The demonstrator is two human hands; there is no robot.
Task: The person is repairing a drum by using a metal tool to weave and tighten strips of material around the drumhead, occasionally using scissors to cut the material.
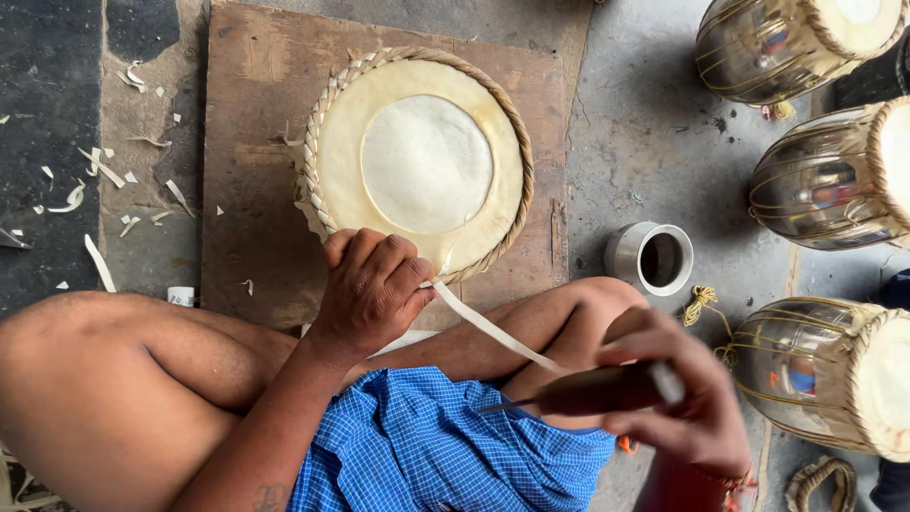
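Head view, looking down at a seated person's lap and a work board.

Drum head (417, 161): round, pale hide, a lighter circle at its centre, braided hide rim around the edge. It lies flat on a brown wooden board (256, 114) at upper centre of the frame, just above the person's knees.

Left hand (372, 284): centre of frame, closed in a fist at the lower edge of the drum head, touching its rim. The fingers pinch the near end of a pale hide strip (493, 330). The strip runs from the fist down and to the right, across the leg, toward the right hand.

Right hand (687, 398): lower right, blurred. It is closed around a tool (592, 389) with a dark wooden handle; a thin metal point shows at the tool's left end, over the blue checked cloth (445, 446) in the lap. Whether the far end of the strip touches the tool cannot be told.

Surroundings: a small metal cup (654, 256) stands on the grey floor right of the board. Three metal-bodied drums (834, 180) laced with cord lie along the right edge. Pale hide scraps (100, 175) are scattered on the floor at upper left.
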